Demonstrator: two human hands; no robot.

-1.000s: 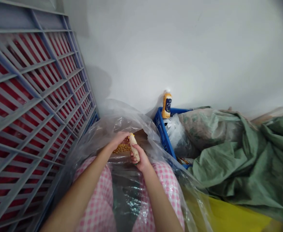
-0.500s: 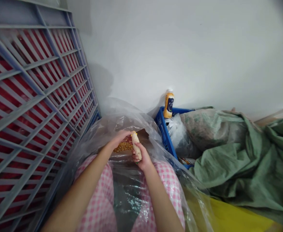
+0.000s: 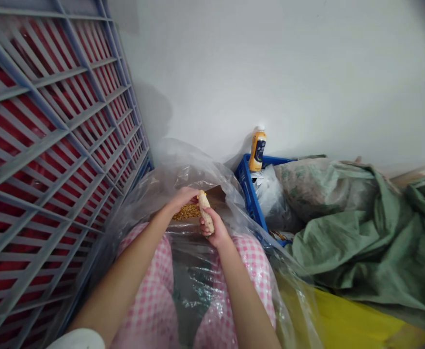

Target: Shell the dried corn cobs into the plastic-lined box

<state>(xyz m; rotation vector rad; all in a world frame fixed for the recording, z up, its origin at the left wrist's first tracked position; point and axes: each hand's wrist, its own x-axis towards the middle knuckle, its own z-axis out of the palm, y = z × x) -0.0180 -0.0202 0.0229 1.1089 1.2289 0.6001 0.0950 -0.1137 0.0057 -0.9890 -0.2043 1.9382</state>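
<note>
My right hand [image 3: 215, 231] is wrapped round the lower part of a pale, nearly bare corn cob [image 3: 205, 216] held upright over a clear plastic bag [image 3: 176, 179]. My left hand [image 3: 182, 197] is curled over the cob's tip, fingers pressed on it. Below the hands a heap of loose yellow kernels [image 3: 186, 212] lies inside the bag. The bag drapes over my lap, which is covered in pink checked cloth [image 3: 150, 295].
A grey slatted crate wall with red behind it [image 3: 48, 145] stands at the left. A blue crate [image 3: 250, 194] holds an orange bottle [image 3: 258, 149] and a white bag. Green woven sacks [image 3: 365, 232] pile up at the right over something yellow [image 3: 343, 325]. A white wall rises behind.
Both hands keep their hold on the cob and have turned it slightly. The view has shifted, so the hands sit a little higher in the picture.
</note>
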